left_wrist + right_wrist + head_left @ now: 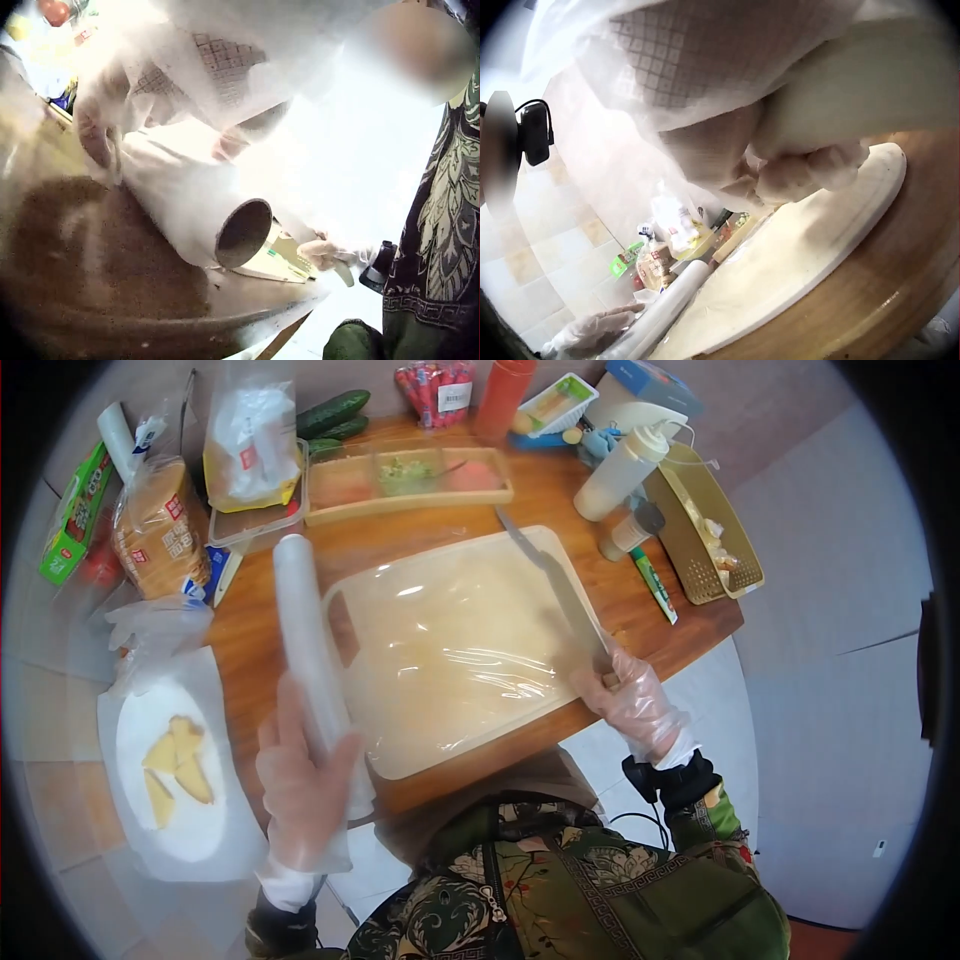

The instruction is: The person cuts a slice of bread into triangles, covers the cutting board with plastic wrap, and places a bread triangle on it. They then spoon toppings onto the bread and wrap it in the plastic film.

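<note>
A white roll of plastic film (305, 620) lies along the left edge of the cutting board (440, 650); its hollow end (244, 232) faces the left wrist view. Clear film with shiny creases covers the board. The gloved left hand (308, 780) grips the near part of the roll, fingers on its left side and thumb on its right. At the board's right edge the gloved right hand (632, 705) holds a knife (560, 585) by its handle, the blade pointing away over the board. In the right wrist view the fingers (802, 174) are curled round the handle.
Left: bagged bread (160, 530), and a white paper (165, 760) with yellow pieces. Behind the board are a divided tray (410, 508), cucumbers (335, 415) and a red bottle (503, 398). Right: a white squeeze bottle (620, 475), a jar (632, 530), a green tube (655, 585) and a basket (690, 565).
</note>
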Tool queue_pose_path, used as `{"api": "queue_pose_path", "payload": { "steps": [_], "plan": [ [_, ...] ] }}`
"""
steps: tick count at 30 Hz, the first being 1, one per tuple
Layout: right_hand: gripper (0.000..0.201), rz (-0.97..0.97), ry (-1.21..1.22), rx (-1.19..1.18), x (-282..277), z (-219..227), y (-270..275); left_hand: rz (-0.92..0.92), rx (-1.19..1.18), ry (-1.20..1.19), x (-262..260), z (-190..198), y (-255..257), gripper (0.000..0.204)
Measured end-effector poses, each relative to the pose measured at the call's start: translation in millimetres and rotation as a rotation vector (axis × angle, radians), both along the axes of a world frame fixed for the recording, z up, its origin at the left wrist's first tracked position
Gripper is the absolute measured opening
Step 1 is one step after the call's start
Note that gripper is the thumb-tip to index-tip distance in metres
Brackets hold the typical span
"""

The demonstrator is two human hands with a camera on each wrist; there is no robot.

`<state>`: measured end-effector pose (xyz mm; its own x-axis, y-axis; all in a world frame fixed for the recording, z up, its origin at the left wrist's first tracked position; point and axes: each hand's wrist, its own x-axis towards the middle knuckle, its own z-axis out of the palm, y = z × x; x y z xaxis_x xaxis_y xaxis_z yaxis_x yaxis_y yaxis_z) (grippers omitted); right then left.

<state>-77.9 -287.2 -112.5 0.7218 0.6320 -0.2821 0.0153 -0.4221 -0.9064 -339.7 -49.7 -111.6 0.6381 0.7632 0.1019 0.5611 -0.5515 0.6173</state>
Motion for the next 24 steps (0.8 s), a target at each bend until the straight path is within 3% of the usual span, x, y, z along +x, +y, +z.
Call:
{"api": "queue_pose_path", "payload": {
  "steps": [3, 5, 6, 8, 9, 11, 15, 17, 24],
  "plan": [
    [0.06, 0.087, -0.072, 0.117, 5, -9, -6, -0.001, 0.065, 0.049, 2, -6, -8, 0.088],
    [0.062, 0.382, -0.369, -0.236, 15, -1, -10, -0.006, 0.018, 0.015, 2, -13, 0, 0.089],
    [0.062, 0.393, -0.36, -0.232, 19, -4, -11, -0.018, -0.027, -0.032, 5, -14, 3, 0.09],
    [0.061, 0.559, -0.647, 0.09, 24, -9, -13, 0.058, -0.075, 0.083, 10, -4, -4, 0.089],
    [0.061, 0.566, -0.639, 0.096, 25, -9, -11, 0.124, -0.121, 0.186, 13, 1, -7, 0.089],
    [0.054, 0.699, -0.879, 0.14, 23, -5, -4, 0.12, -0.106, 0.185, 10, -5, -5, 0.088],
    [0.054, 0.871, -0.983, 0.029, 19, -10, 6, 0.12, -0.101, 0.199, 13, 1, -8, 0.085],
    [0.062, 0.893, -0.876, 0.13, 17, -13, 14, 0.11, -0.08, 0.175, 11, -2, -8, 0.084],
    [0.067, 0.965, -0.89, 0.261, 0, -14, 35, 0.039, -0.008, 0.059, 6, -11, -4, 0.082]
  ]
}}
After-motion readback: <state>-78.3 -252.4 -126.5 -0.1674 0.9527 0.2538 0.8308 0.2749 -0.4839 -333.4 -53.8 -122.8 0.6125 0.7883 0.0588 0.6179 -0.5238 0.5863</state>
